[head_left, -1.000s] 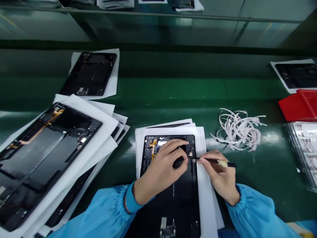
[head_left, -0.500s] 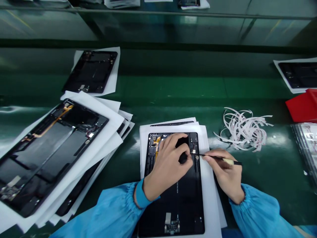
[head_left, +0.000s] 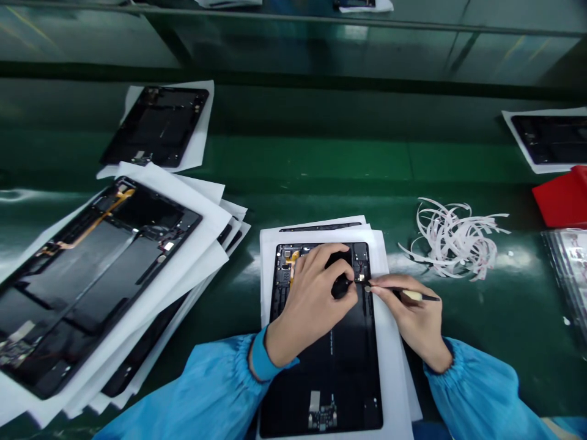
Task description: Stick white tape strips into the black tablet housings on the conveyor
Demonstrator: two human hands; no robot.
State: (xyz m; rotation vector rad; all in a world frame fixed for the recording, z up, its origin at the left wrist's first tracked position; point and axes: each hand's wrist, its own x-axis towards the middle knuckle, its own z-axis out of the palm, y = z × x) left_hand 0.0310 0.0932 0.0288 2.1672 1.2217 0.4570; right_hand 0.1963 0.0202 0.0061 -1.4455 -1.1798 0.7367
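An opened black tablet chassis (head_left: 339, 366) lies on white paper sheets (head_left: 389, 342) right in front of me. My left hand (head_left: 312, 305) rests on its upper part, fingers curled, thumb and forefinger pinching a small black part near the top right corner. My right hand (head_left: 413, 318) grips a thin black tool (head_left: 408, 295) like a pen. Its tip touches the chassis's right edge beside a small round component, next to my left fingertips.
A stack of open tablet chassis (head_left: 92, 275) on white sheets sits at the left, another chassis (head_left: 156, 125) behind it. Peeled white strips (head_left: 454, 238) lie in a pile at the right. A red tray (head_left: 562, 198), a clear parts bag (head_left: 573, 269) and one more chassis (head_left: 550, 137) are at the far right.
The tool tip and my right hand have crept slightly left toward my left fingertips. My left hand keeps its pinch on the chassis's upper part. The view shifted a little.
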